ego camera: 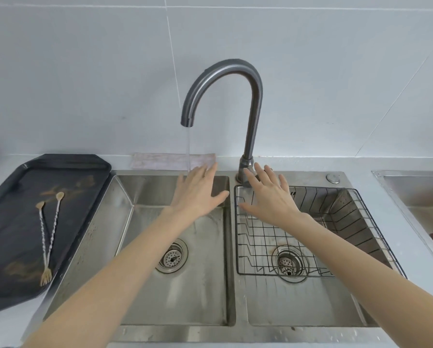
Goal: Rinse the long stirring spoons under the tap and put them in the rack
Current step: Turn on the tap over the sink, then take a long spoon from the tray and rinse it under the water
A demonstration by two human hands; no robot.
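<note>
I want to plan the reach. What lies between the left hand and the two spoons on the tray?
In the head view, only bare left sink basin and tray rim separate the left hand from the spoons.

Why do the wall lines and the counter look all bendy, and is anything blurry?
In the head view the wide-angle lens curves the wall tile lines and tilts the tray near the edges. Light is soft and even, with faint shadows. The left hand and the stirring spoons look slightly soft, and the water stream is pale.
</note>
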